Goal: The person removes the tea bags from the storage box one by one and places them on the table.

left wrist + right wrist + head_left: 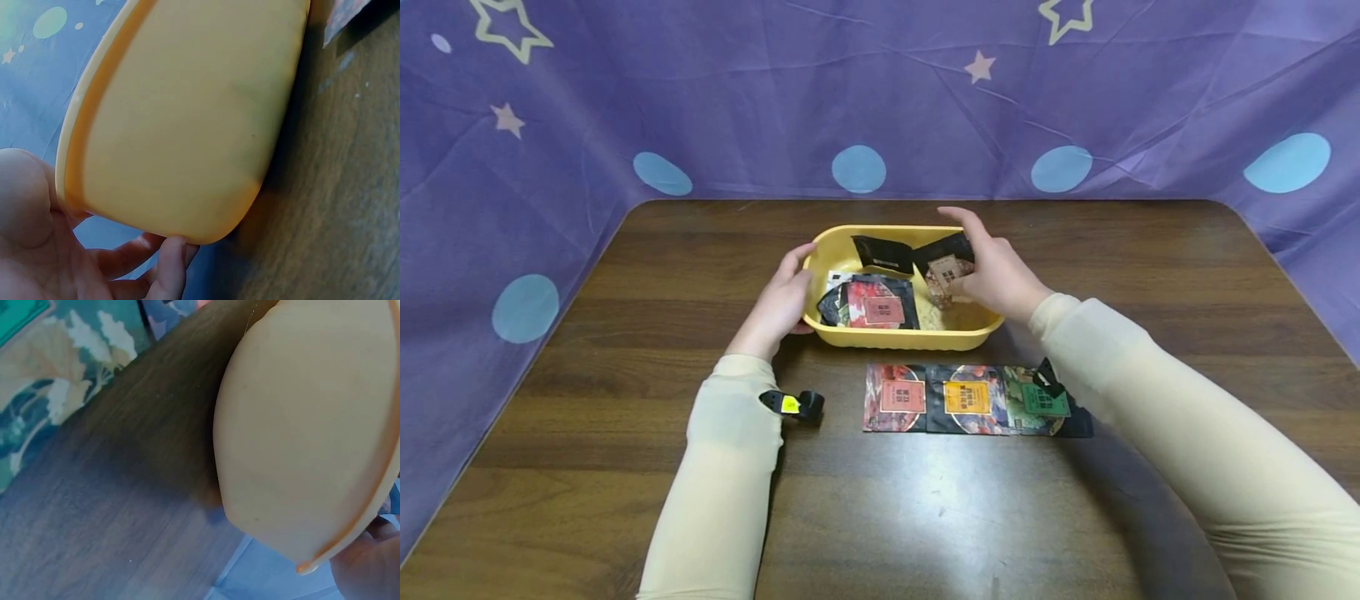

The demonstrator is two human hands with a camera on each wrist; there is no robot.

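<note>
From the head view, I see the right hand (1006, 279) nearer the tan-labelled packet (944, 271), which leans inside the yellow basin's (906, 340) right end, left of the palm, long axis roughly up-frame. The thumb meets it, forefinger spread away; whether it's pinched, I can't tell. Left wrist view, lower left: the left hand (62, 250) curls its fingers round the basin's end. Right wrist view: the wall mostly blocks the packet, the hand lower right.
</note>
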